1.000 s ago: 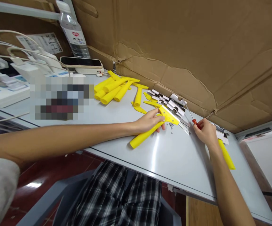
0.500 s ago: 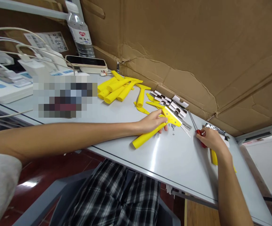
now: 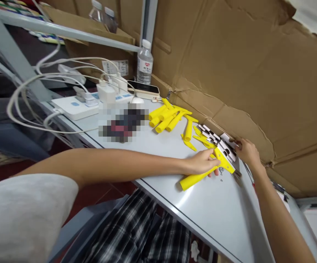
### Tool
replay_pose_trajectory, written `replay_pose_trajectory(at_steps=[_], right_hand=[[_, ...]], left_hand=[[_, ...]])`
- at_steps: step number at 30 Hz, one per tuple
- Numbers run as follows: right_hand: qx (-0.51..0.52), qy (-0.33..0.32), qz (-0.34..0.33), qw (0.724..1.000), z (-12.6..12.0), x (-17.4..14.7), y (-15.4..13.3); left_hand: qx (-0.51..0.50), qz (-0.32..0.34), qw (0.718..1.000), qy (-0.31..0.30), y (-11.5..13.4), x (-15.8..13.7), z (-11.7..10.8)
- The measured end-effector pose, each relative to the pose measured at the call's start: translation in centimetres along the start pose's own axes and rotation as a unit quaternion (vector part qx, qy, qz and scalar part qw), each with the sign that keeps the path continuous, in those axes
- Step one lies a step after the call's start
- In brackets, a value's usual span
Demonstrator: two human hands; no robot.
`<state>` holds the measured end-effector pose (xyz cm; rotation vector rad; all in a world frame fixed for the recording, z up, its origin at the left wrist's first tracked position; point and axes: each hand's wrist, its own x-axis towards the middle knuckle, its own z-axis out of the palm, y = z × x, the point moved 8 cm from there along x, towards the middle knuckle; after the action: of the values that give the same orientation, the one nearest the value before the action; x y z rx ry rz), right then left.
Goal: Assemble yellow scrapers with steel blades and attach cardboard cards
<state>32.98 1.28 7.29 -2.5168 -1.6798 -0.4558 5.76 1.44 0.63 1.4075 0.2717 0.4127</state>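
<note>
My left hand is wrapped round a yellow scraper, its wide head pointing away from me and its tubular handle toward the table edge. At the far side of the table, my right hand has its fingers curled at the end of some small white boxes; what they grip, if anything, I cannot make out. Small dark screws lie scattered just past the scraper head. A screwdriver lies partly hidden behind my right forearm.
Several yellow scraper handles are heaped left of the boxes, with loose flat yellow pieces nearby. Farther left are a power strip with looping cables, a phone and a water bottle. A cardboard wall borders the back.
My right hand has let go of the red-handled screwdriver and moved to the white boxes. My left hand still holds the scraper. The camera view has turned left.
</note>
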Motion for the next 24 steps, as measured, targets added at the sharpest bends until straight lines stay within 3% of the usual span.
replay_pose_trajectory(at_steps=[6, 10, 14, 17, 20, 24], right_hand=[[-0.067, -0.029, 0.049, 0.996, 1.7, 1.1, -0.3], [-0.090, -0.022, 0.048, 0.995, 0.3, 0.3, -0.1], [-0.031, 0.119, 0.049, 0.991, -4.5, -2.8, -0.1], [0.032, 0.245, 0.016, 0.969, -7.3, -7.2, -1.3], [0.049, 0.321, -0.061, 0.944, -7.8, -11.8, -4.6], [0.053, 0.325, -0.154, 0.932, -7.0, -14.7, -9.5]], left_hand=[[0.017, -0.009, 0.999, -0.025, 0.1, -0.3, 0.2], [0.017, -0.014, 1.000, -0.005, 0.5, -0.6, -0.1], [0.009, -0.019, 1.000, -0.003, 0.5, -0.5, -0.1], [-0.008, -0.012, 1.000, 0.009, 0.7, -0.3, -0.2], [-0.063, -0.017, 0.997, 0.047, 1.0, 0.1, -0.8], [-0.203, -0.064, 0.968, 0.131, 0.9, 0.8, -2.7]])
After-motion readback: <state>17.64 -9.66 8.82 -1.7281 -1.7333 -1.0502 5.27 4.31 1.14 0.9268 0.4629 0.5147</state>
